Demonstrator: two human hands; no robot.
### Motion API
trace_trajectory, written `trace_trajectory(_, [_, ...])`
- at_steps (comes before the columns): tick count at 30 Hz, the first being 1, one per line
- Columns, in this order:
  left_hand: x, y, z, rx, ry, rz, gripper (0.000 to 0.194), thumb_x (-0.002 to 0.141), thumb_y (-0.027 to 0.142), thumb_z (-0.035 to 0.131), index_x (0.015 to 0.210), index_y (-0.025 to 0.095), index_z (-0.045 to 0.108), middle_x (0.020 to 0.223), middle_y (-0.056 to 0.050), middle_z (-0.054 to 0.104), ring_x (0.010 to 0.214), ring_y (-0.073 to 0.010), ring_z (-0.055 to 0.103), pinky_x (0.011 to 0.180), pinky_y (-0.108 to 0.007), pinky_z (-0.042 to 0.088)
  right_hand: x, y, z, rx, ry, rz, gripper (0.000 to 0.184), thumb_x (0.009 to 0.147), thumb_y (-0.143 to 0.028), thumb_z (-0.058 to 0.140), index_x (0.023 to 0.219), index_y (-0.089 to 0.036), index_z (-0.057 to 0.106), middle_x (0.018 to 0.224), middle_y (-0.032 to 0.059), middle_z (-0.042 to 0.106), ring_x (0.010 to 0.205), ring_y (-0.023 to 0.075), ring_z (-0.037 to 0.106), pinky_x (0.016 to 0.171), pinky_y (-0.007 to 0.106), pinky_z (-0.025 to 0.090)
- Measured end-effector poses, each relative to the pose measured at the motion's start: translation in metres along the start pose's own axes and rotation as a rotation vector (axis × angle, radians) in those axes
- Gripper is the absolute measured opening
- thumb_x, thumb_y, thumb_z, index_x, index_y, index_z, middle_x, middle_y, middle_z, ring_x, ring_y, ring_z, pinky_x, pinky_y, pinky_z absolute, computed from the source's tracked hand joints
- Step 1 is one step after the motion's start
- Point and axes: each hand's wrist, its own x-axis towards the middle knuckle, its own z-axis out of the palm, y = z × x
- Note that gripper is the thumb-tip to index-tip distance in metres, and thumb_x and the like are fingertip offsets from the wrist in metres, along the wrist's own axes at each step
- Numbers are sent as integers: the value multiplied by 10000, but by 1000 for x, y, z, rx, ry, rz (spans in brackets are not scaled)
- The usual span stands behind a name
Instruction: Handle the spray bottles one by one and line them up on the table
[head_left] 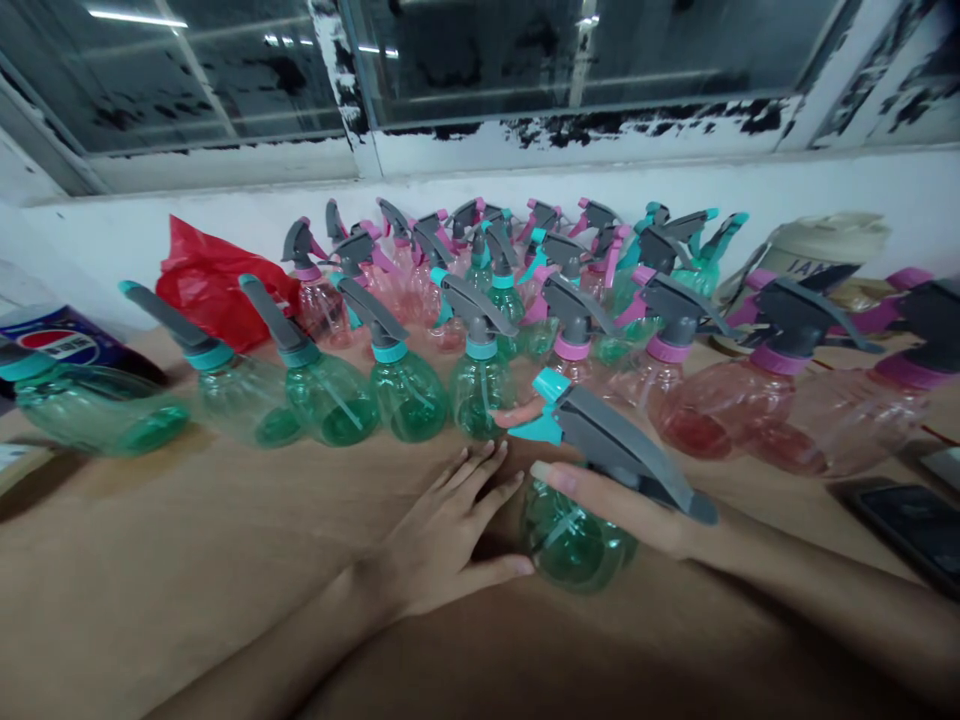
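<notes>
My right hand (622,500) is wrapped round the neck of a green spray bottle (577,540) with a grey and turquoise trigger head, close in front of me. The bottle's nozzle points to the left, and its neck is hidden behind my fingers. Flat on the table, my left hand (450,530) has its fingers spread, the thumb near the bottle's base. Beyond my hands runs a front row of spray bottles, green ones such as the green bottle (409,395) to the left and pink ones such as the pink bottle (720,405) to the right.
Several more spray bottles (442,240) crowd behind the front row. A red plastic bag (217,285) and a Pepsi bottle (75,340) lie at the left. At the right are a cream container (825,245) and a phone (911,520) on the wooden table (225,560). Windows line the back wall.
</notes>
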Motion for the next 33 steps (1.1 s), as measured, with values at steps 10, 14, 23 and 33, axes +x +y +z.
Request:
trace_trajectory(10, [0, -1, 1, -15, -13, 1, 753, 888, 667, 456, 1455, 188, 329, 1519, -133, 302, 1420, -314, 168, 1131, -521, 185, -1, -1, 0, 4, -9, 24, 349, 829, -353, 630, 1167, -265, 615, 891, 18, 676, 659, 156, 630, 622, 310, 543])
trace_trajectory(14, [0, -2, 3, -11, -24, 2, 850, 827, 721, 495, 1441, 148, 356, 1515, -164, 295, 1417, -335, 170, 1129, -530, 178, -1, -1, 0, 16, -3, 14, 360, 830, -355, 636, 1176, -263, 610, 886, 4, 672, 668, 143, 631, 627, 287, 536])
trace_trajectory(23, [-1, -4, 5, -11, -4, 19, 943, 753, 766, 543, 1452, 168, 335, 1511, -162, 304, 1413, -343, 180, 1128, -527, 178, -2, -1, -1, -15, -9, 40, 324, 833, -318, 647, 1152, -270, 615, 936, 6, 676, 743, 151, 642, 681, 289, 554])
trace_trajectory(33, [1, -2, 2, -24, -48, 3, 991, 737, 779, 547, 1450, 122, 339, 1528, -190, 245, 1412, -360, 167, 1131, -526, 170, 5, -3, -3, -64, -42, -42, 118, 830, -276, 632, 946, -255, 633, 866, -1, 664, 722, 153, 639, 680, 310, 543])
